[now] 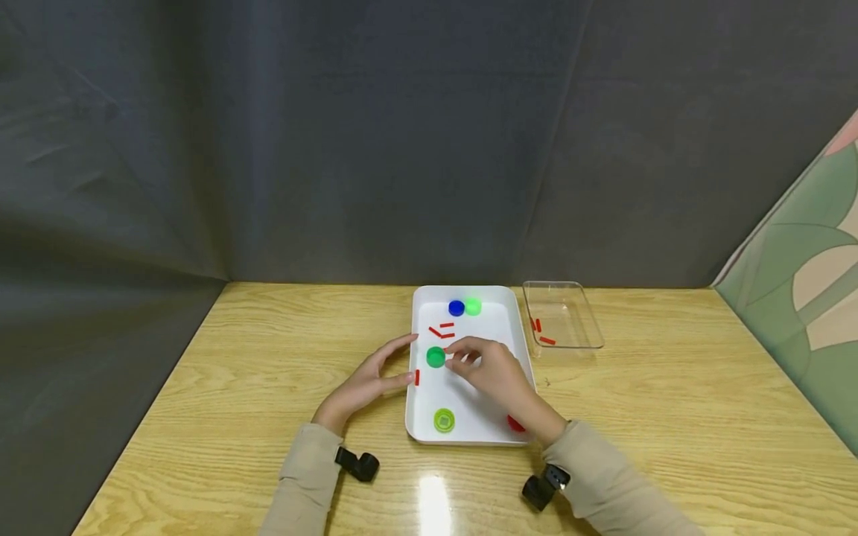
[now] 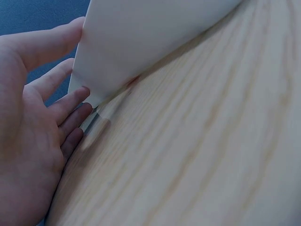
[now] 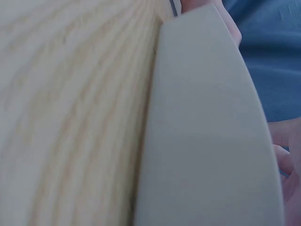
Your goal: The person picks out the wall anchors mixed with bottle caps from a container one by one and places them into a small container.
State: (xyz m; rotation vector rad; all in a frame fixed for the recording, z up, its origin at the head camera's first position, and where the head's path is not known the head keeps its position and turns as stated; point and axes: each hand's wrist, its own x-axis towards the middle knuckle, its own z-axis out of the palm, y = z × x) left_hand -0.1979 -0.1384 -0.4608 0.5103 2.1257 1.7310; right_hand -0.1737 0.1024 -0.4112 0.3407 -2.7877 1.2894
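My right hand (image 1: 492,368) is over the white tray (image 1: 469,439), thumb and forefinger pinching a small red stick (image 1: 445,349), mostly hidden by the fingers. Just left of those fingertips sits a green round cap (image 1: 436,357). At the tray's left wall my left hand (image 1: 369,383) has its fingers extended, the fingertips at the rim. Beside its thumb a red stick (image 1: 417,377) lies inside the tray. Several loose red sticks (image 1: 447,325) lie farther back. In the left wrist view the left fingers (image 2: 70,106) are spread against the tray's outer wall (image 2: 127,42).
A clear plastic box (image 1: 570,316) with red sticks (image 1: 547,341) inside stands right of the tray. Blue (image 1: 456,307) and bright green (image 1: 473,307) caps sit at the tray's back, a yellow-green cap (image 1: 444,420) at its front. The right forearm partly covers a red cap (image 1: 515,423).
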